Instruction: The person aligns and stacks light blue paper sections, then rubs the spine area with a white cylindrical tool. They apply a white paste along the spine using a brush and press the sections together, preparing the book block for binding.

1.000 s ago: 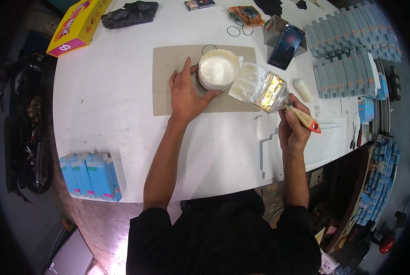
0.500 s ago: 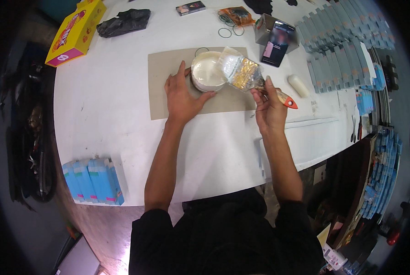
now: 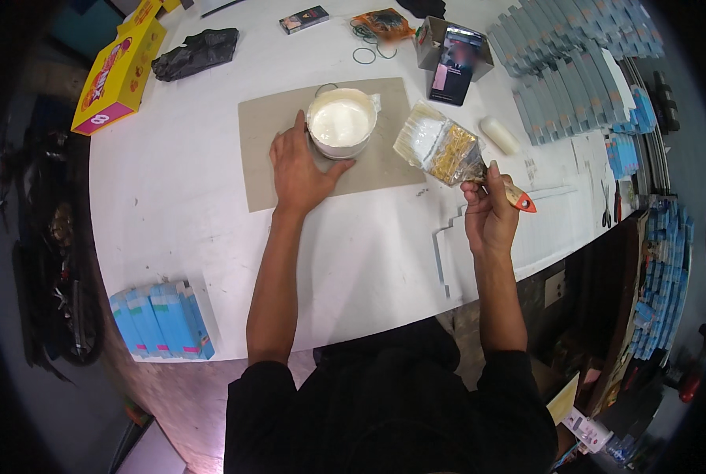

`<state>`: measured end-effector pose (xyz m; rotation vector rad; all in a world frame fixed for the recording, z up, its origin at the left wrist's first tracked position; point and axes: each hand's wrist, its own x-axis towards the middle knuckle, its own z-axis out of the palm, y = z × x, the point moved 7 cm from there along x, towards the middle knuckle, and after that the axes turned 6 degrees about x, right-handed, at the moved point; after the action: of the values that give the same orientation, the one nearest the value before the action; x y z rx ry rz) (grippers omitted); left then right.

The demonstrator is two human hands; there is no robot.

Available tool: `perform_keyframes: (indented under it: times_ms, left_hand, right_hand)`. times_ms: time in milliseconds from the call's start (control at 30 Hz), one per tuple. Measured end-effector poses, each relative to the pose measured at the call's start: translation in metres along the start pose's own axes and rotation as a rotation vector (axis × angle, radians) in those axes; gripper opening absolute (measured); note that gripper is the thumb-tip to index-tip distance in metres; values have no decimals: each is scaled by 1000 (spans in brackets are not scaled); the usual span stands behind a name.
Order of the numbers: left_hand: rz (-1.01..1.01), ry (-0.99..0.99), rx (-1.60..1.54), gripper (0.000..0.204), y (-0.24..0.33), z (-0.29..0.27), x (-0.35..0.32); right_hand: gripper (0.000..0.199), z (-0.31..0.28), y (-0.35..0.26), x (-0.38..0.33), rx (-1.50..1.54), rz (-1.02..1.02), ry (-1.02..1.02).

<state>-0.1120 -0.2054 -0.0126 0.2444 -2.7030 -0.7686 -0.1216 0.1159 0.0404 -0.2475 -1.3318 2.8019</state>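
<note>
A round tub of creamy white paste (image 3: 342, 126) sits on a grey-beige board (image 3: 262, 186). My left hand (image 3: 302, 174) curves round its near left side, fingers on one flank and thumb along the front, steadying it. In my right hand (image 3: 491, 209) is a wide paintbrush (image 3: 445, 148), gripped where the handle meets the head. Its bristles are coated white and point up to the left, over the board's right edge and apart from the tub. Clear and golden wrapping covers the brush's middle; the handle end is red.
Grey folded box pieces (image 3: 574, 95) stand in rows at the far right, near an open box with a dark pack (image 3: 456, 67) and a white roll (image 3: 499, 136). Blue boxes (image 3: 163, 320) are at the near left, a yellow carton (image 3: 120, 75) at the far left. Scissors (image 3: 606, 205) lie right.
The brush has moved right, away from the tub's rim, with my right hand. My left hand stays at the tub. The whole view has shifted slightly.
</note>
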Motion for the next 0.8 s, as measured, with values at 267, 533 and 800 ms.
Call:
perform_keyframes:
  times_ms: [267, 533, 800]
  left_hand:
    - [-83, -54, -289, 113, 5, -27, 1]
    - [-16, 442, -421, 49, 20, -95, -11]
    - [621, -50, -540, 37, 239, -41, -72]
  right_hand:
    - [24, -16, -24, -23, 10, -1, 65]
    - [20, -86, -97, -58, -25, -175, 211]
    - [20, -193, -214, -117, -210, -503, 385]
